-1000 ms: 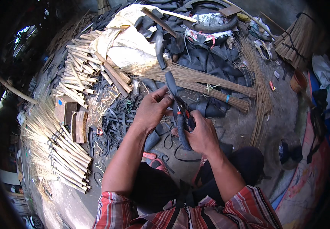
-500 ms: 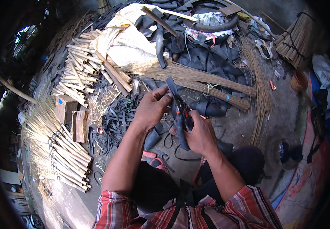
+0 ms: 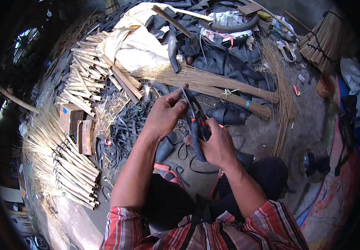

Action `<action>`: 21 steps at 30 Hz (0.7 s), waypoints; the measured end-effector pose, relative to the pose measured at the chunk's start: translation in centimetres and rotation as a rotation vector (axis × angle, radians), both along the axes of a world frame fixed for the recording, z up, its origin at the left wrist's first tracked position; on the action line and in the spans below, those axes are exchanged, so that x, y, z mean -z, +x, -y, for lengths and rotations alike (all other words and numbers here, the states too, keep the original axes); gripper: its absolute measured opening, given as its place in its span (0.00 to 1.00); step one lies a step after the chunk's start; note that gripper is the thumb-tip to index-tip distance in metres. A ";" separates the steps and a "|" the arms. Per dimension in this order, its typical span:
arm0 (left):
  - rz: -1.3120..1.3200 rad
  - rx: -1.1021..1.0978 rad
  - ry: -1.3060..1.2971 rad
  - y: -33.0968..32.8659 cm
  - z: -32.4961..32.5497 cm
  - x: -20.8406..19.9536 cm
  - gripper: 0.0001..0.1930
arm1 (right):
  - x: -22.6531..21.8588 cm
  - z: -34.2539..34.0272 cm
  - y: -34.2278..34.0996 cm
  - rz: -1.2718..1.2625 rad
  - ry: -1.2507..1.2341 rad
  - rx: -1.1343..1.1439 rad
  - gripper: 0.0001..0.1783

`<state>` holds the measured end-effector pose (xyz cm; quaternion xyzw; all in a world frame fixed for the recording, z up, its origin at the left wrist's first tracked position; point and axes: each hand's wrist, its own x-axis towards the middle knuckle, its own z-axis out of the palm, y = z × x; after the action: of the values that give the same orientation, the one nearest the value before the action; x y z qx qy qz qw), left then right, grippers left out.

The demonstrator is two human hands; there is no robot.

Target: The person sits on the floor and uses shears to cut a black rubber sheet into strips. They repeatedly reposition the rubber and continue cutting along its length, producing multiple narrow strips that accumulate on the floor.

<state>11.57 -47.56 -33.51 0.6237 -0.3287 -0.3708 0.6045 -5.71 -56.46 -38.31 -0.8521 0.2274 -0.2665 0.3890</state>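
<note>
Right hand [image 3: 217, 146] is wrapped tight round the handles of the shears [image 3: 196, 121], blades pointing up and away. Left hand [image 3: 163, 114] pinches a black rubber strip [image 3: 185, 92] right at the blade tips, fingers closed on it. All mid-floor, just above the lap. Rubber scraps [image 3: 126, 129] crowd the left, broom-straw bundle [image 3: 213, 83] right behind; bare ground [image 3: 296, 125] only to the right, not much room otherwise.

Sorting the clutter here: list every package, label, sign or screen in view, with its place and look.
Sack: far side of the floor left of centre, crumpled, cream and yellowish.
Printed wrapper: far centre, inside the tyre, crumpled, whitish with dark print.
No signs or screens show.
</note>
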 end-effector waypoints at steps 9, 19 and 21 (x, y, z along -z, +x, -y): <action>0.187 0.116 0.213 0.3 0.7 -1.2 0.22 | -0.7 0.9 -1.0 -0.037 0.116 -0.046 0.41; 0.230 0.137 0.113 -1.1 2.5 -0.4 0.27 | -1.4 2.1 -2.8 0.092 0.461 -0.007 0.13; 0.179 0.167 0.092 -1.8 3.1 0.4 0.28 | -2.2 2.7 -3.6 0.308 0.590 0.016 0.14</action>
<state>9.78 -50.61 -33.96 0.6520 -0.4147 -0.3773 0.5105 -9.27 -59.16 -36.14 -0.6506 0.2402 -0.3178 0.6466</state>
